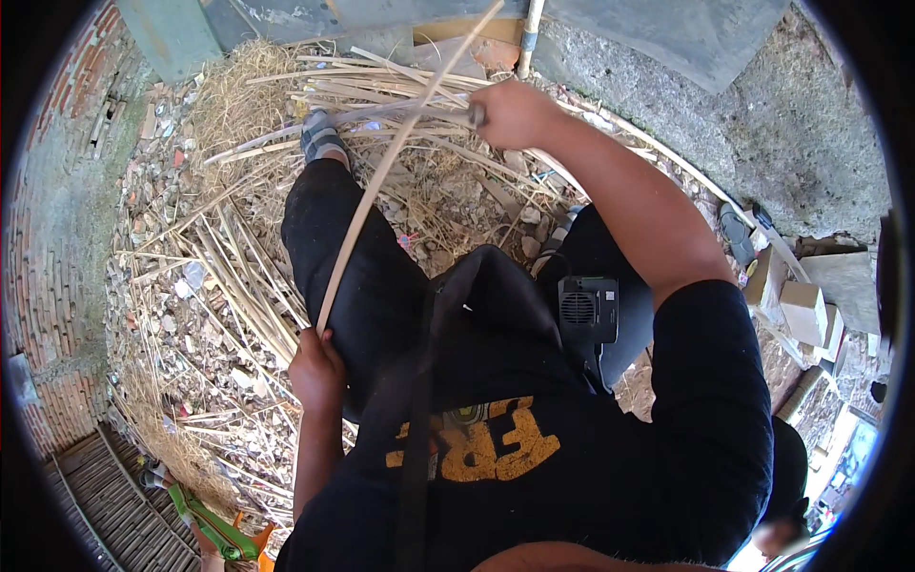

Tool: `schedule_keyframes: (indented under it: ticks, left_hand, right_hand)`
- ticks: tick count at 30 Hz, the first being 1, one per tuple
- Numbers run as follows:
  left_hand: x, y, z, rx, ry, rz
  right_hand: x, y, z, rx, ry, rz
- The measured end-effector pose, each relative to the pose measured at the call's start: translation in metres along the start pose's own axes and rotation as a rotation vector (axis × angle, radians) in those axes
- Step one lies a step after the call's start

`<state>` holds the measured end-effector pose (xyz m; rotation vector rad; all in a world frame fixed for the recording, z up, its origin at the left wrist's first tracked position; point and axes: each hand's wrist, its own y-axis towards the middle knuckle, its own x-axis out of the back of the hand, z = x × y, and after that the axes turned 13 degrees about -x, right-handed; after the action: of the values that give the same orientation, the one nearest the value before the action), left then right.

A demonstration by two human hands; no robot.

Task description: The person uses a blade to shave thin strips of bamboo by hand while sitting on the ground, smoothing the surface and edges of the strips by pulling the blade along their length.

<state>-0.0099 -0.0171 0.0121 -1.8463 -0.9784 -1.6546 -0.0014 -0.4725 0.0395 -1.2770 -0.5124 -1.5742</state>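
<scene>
My left hand (317,370) is closed round the lower end of a long pale bamboo strip (374,186), beside my left thigh. The strip slants up and to the right, its far end free near the top of the view. My right hand (522,116) is stretched out ahead, fingers wrapped round the handle of a long knife (400,108). A dark collar shows at the hand, and the greyish blade points left, somewhat blurred. The blade crosses the strip in the view; whether they touch I cannot tell.
Several split bamboo strips (243,286) lie to the left, with more ahead of my sandalled feet. Shavings (243,91) and rubble cover the ground. A brick wall (57,219) stands left, a concrete wall (782,143) right. Cardboard boxes (803,313) sit at right; other people are behind.
</scene>
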Motion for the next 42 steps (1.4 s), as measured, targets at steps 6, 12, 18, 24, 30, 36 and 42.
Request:
schedule_keyframes:
  ticks: [6, 12, 18, 24, 30, 36, 42]
  left_hand:
    - [0.019, 0.005, -0.001, -0.013, -0.045, 0.085]
    - [0.009, 0.005, 0.004, -0.006, -0.194, 0.07]
    - [0.01, 0.002, 0.003, -0.034, -0.207, 0.057]
    - [0.015, 0.004, 0.001, -0.024, -0.199, 0.114]
    - [0.023, 0.005, 0.008, -0.024, -0.213, 0.152]
    - [0.019, 0.012, 0.008, -0.026, -0.286, 0.144]
    - [0.02, 0.004, 0.016, -0.021, -0.366, 0.182]
  right_hand:
    - [-0.001, 0.007, -0.014, -0.016, 0.045, -0.082]
    - [-0.004, 0.002, -0.002, 0.127, 0.038, -0.011]
    - [-0.001, -0.012, 0.022, 0.14, 0.067, -0.054]
    - [-0.014, -0.004, 0.012, 0.065, 0.027, -0.076]
    - [0.0, -0.008, 0.017, 0.04, -0.027, -0.082]
    - [-0.01, 0.019, -0.012, -0.048, 0.044, -0.134]
    - [-0.009, 0.005, 0.005, 0.008, 0.099, -0.142]
